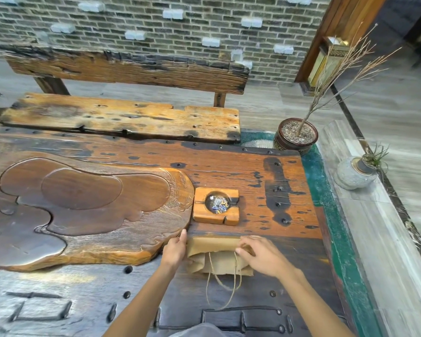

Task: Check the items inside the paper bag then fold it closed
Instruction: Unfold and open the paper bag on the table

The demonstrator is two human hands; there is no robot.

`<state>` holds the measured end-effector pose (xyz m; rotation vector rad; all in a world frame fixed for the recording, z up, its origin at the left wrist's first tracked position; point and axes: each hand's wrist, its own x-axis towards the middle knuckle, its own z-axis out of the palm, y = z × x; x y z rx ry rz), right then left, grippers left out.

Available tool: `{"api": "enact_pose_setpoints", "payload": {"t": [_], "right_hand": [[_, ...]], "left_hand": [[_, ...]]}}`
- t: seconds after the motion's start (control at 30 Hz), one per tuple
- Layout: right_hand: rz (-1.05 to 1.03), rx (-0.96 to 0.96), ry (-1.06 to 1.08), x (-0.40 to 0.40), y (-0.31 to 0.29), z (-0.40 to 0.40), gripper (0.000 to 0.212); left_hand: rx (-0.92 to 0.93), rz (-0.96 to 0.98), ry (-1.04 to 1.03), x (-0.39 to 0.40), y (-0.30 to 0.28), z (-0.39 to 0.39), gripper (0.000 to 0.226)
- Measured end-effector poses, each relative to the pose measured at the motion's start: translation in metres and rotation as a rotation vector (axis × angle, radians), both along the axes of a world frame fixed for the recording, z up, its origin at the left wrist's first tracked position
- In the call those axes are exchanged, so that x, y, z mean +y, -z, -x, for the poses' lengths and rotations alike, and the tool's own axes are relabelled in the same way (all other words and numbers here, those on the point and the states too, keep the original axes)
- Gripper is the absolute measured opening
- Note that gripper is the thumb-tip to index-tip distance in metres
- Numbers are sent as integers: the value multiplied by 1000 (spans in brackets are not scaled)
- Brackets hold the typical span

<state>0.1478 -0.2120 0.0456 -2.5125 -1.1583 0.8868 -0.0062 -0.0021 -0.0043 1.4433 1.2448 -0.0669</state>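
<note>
Pressing a paper bag [213, 243] flat on the wooden counter [277, 181], one hand at each end.
The bag lies just before a wooden ashtray [215, 206], its top flap turned over and its twine handles [229, 285] trailing toward the person. The left hand [174, 249] lays straight fingers against the left edge; the right hand [260, 255] curls fingers and thumb round the flap's right end.

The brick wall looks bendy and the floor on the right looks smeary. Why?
Head view: the wide-angle lens bows the brick wall; the floor by the right edge smears into streaks; the paper bag in the middle looks sharp; soft daylight, pale sheen on the table, near left.
</note>
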Motion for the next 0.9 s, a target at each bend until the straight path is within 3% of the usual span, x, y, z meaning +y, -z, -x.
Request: {"api": "enact_pose_setpoints", "payload": {"t": [0.13,0.27,0.43,0.67,0.83,0.9], "right_hand": [[-50,-5,91,5,1,-2,29],[-98,-73,132,15,-2,-5,29],[-72,-199,155,25,-6,-10,34],[-66,-198,147,31,-4,-9,31],[-79,-173,176,29,-6,-6,33],[-78,-126,191,29,-9,-5,33]], "left_hand": [[-15,-15,16,0,-3,7,73],[-62,-13,1,-2,-4,10,71],[-115,39,93,-4,-8,18,83],[-76,-115,371,-15,-39,14,69],[10,-241,436,-19,-41,9,62],[7,-325,422,-22,-41,8,48]]}}
